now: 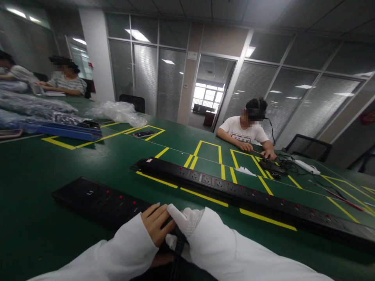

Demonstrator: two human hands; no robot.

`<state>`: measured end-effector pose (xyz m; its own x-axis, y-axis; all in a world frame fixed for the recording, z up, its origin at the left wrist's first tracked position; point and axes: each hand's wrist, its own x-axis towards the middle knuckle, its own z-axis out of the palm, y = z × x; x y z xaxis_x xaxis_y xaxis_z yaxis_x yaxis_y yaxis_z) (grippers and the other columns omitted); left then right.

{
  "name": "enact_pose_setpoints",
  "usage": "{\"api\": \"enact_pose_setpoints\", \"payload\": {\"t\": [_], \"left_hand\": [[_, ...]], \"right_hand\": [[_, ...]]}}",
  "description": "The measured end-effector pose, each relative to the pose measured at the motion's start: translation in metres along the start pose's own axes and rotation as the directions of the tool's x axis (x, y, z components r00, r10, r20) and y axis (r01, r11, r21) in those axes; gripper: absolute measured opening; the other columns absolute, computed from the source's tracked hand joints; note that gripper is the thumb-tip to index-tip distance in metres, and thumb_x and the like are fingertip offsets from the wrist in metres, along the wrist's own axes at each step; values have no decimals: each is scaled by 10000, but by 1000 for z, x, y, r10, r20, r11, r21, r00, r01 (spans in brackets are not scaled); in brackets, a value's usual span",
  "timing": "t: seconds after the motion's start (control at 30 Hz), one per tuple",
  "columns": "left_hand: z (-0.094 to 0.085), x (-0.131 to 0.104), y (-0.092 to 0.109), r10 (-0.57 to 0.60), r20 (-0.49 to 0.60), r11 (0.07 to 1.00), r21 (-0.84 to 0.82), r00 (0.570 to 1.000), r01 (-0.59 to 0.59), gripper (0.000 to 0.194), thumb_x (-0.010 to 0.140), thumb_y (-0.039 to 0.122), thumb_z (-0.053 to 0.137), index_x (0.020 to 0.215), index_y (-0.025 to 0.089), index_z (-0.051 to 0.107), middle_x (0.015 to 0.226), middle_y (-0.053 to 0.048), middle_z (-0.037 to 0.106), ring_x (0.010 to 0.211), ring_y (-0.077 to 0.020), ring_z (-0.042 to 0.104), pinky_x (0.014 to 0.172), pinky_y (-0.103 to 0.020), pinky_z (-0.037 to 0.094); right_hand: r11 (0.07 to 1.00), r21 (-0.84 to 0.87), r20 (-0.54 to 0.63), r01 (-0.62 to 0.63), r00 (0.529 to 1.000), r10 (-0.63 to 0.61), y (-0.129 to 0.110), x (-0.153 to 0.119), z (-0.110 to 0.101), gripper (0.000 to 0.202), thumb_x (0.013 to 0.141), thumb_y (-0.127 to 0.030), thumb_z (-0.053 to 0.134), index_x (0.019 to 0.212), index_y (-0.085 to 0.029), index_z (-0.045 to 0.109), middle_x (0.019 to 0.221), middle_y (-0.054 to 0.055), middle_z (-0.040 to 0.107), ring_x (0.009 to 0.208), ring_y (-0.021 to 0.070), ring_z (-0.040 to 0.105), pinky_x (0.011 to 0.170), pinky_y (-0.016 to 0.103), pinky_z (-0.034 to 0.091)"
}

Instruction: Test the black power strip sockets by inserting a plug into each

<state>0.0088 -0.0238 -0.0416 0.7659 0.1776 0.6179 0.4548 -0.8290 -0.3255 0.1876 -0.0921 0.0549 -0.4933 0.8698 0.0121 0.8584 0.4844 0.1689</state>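
Observation:
A short black power strip [96,197] with red switches lies at an angle on the green table, its near right end covered by my hands. My left hand [158,222], bare with a white sleeve, is closed over that end, fingertips on top; its thumb is hidden. Touching it on the right is my right hand [187,220] in a white dotted glove, curled around a thick black cable [177,251] where the cable meets the strip. The exact grip is partly hidden. Beyond my hands stretches a long black power strip [222,183] with a row of sockets and red switches.
Yellow tape [205,195] marks the green table [117,156]. Across it a person [246,128] handles dark parts among black cables [290,166]. At left are plastic wrap [117,111], a blue bar [70,130] and a phone [143,134]. Two people sit farther left.

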Motion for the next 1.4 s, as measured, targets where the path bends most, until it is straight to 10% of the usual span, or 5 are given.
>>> {"api": "enact_pose_setpoints", "payload": {"t": [0.3, 0.83, 1.17, 1.4], "left_hand": [[-2, 0, -1, 9, 29, 1000, 20, 1000, -9, 389, 813, 32, 461, 1116, 253, 564, 1076, -82, 646, 1017, -231, 596, 850, -392, 465], [-13, 4, 4, -100, 75, 973, -200, 992, 113, 563, 744, 593, 555, 1150, 204, 581, 1111, -149, 629, 1050, -293, 575, 887, -437, 426], [-4, 0, 0, -44, 36, 997, -58, 998, 46, 329, 810, 151, 526, 1124, 242, 567, 1080, -80, 649, 1026, -240, 592, 869, -387, 448], [-4, 0, 2, -49, 41, 994, -99, 998, 53, 335, 820, 256, 525, 1152, 227, 558, 1095, -114, 635, 1035, -271, 583, 877, -431, 439]], "right_hand": [[1000, 22, 14, -16, 1000, 15, -1, 2, -3, 616, 882, -550, 329, 1407, -233, 270, 920, 72, 646, 696, 196, 639, 660, 320, 492], [994, 103, -14, -44, 999, 46, 0, 0, 5, 630, 862, -551, 359, 1408, -242, 305, 952, 108, 643, 699, 222, 631, 643, 361, 494], [994, 105, 15, -45, 999, 43, -1, -1, -4, 654, 863, -585, 332, 1428, -263, 261, 946, 103, 648, 676, 215, 638, 630, 354, 497], [992, 118, 12, -50, 999, 49, 1, -1, 1, 647, 869, -584, 335, 1425, -258, 270, 973, 110, 642, 722, 230, 648, 687, 380, 500]]}}
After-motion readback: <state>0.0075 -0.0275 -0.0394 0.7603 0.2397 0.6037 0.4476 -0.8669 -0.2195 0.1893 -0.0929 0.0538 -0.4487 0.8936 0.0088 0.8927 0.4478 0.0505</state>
